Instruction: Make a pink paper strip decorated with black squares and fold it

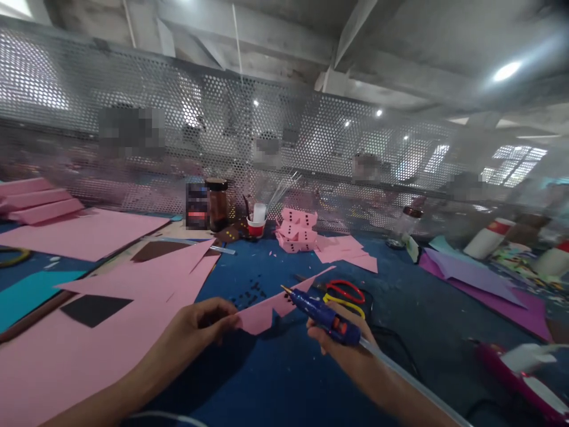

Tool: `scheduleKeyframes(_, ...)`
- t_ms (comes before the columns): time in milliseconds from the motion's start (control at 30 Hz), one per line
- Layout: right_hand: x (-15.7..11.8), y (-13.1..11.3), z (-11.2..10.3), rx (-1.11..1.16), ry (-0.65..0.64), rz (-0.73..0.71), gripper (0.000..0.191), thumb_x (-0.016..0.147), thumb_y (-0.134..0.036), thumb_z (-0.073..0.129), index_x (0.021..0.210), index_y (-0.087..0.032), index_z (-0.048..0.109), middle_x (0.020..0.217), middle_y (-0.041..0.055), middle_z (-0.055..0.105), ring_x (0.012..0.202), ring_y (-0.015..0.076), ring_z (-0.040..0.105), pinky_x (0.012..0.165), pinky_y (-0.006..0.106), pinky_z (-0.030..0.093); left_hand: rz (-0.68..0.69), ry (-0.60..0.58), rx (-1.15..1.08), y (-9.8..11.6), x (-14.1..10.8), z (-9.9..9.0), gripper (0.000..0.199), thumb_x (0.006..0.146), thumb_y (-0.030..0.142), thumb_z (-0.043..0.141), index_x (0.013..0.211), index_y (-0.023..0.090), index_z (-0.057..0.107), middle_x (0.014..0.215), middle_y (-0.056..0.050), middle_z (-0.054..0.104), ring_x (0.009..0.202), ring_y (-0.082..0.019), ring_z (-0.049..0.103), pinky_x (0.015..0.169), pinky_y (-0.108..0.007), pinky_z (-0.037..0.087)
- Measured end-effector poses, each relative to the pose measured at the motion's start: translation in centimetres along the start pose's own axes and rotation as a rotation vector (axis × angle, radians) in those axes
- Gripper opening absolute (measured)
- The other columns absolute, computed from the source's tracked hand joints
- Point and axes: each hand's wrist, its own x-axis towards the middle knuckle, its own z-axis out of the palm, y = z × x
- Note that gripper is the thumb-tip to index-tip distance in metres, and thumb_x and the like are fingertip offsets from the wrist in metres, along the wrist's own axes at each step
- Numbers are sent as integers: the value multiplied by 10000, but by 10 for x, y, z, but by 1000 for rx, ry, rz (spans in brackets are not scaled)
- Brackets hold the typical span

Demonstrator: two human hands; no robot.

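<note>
Between thumb and fingers, my left hand [202, 326] pinches one end of a cut pink paper strip [258, 318], which slants up to the right above the blue table. My right hand [351, 350] grips a blue hot glue gun [322, 311] with a clear glue stick trailing from its back. The gun's nozzle is over the strip; whether it touches cannot be seen. Some dark spots show on the strip near the nozzle. Small black paper pieces [252, 292] lie scattered just behind the strip. Scissors with red and yellow handles [344, 292] rest beyond the gun.
Pink sheets [89, 367] and a black paper piece [96, 309] cover the left side. Folded pink pieces with black dots [297, 230] stand behind, near a cup [256, 226] and a brown jar [218, 204]. Purple paper [484, 284] and a magenta glue gun [515, 373] lie right.
</note>
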Motion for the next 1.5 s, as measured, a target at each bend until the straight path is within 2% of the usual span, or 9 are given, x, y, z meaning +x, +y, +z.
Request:
scheduleKeyframes(133, -9, -7, 3, 8, -43, 1, 252, 835, -432, 694, 923, -210, 615, 813, 0, 607, 595, 111, 540, 529, 228, 448, 3, 50, -19, 6, -5, 2, 300, 793, 490, 666, 817, 193, 693, 616, 8, 582, 574, -144, 481, 525, -254, 309)
scheduleKeyframes(200, -15, -14, 4, -76, -103, -18, 232, 860, -432, 666, 895, -210, 605, 770, -11, 575, 635, 121, 551, 573, 232, 455, 6, 65, -24, 10, -8, 2, 299, 796, 485, 664, 834, 190, 695, 617, 12, 583, 573, -138, 482, 516, -244, 298)
scheduleKeyframes(300, -21, -24, 5, -208, -180, -49, 226, 891, -430, 626, 871, -209, 582, 767, -12, 552, 677, 126, 545, 596, 228, 442, 28, 82, -57, 15, -13, 2, 305, 801, 476, 662, 856, 177, 688, 734, -10, 647, 602, -133, 515, 533, -240, 330)
scheduleKeyframes(533, -23, -34, 13, -383, -160, -190, 167, 880, -312, 627, 795, -197, 540, 818, 7, 577, 716, 134, 540, 566, 219, 388, 72, 64, -97, 17, -16, 3, 297, 811, 457, 664, 873, 167, 683, 797, -19, 685, 613, -120, 522, 570, -245, 376)
scheduleKeyframes(733, -16, -12, 16, -472, -128, -290, 151, 863, -338, 635, 857, -197, 579, 814, 6, 607, 669, 130, 557, 576, 222, 392, 66, 25, -96, 12, -15, 4, 261, 829, 425, 653, 869, 167, 674, 809, -21, 696, 616, -118, 531, 573, -240, 394)
scheduleKeyframes(833, -13, 2, 13, -542, -184, -357, 110, 850, -284, 639, 917, -209, 593, 831, -3, 617, 683, 132, 582, 600, 216, 403, 62, 17, -88, 13, -15, 6, 238, 835, 399, 648, 863, 165, 675, 806, -20, 692, 617, -117, 536, 574, -238, 403)
scheduleKeyframes(967, -12, 6, 10, -597, -236, -327, 138, 831, -177, 619, 959, -222, 591, 898, 1, 626, 746, 145, 616, 629, 216, 412, 64, 10, -55, 16, -17, 6, 248, 834, 408, 645, 858, 163, 680, 812, -24, 694, 616, -116, 534, 578, -239, 405)
scheduleKeyframes(1133, -17, -6, 14, -559, -193, -281, 177, 792, -87, 605, 914, -213, 581, 889, -6, 603, 728, 139, 597, 633, 227, 390, 55, 6, -48, 20, -20, 7, 258, 828, 415, 648, 852, 160, 679, 809, -23, 696, 604, -113, 529, 568, -235, 396)
scheduleKeyframes(1500, -22, -15, 18, -580, -149, -261, 175, 769, -53, 589, 842, -205, 544, 834, -16, 569, 660, 126, 530, 578, 222, 342, 72, 9, -56, 22, -22, 6, 266, 825, 425, 648, 858, 163, 675, 818, -26, 710, 621, -120, 540, 581, -237, 416)
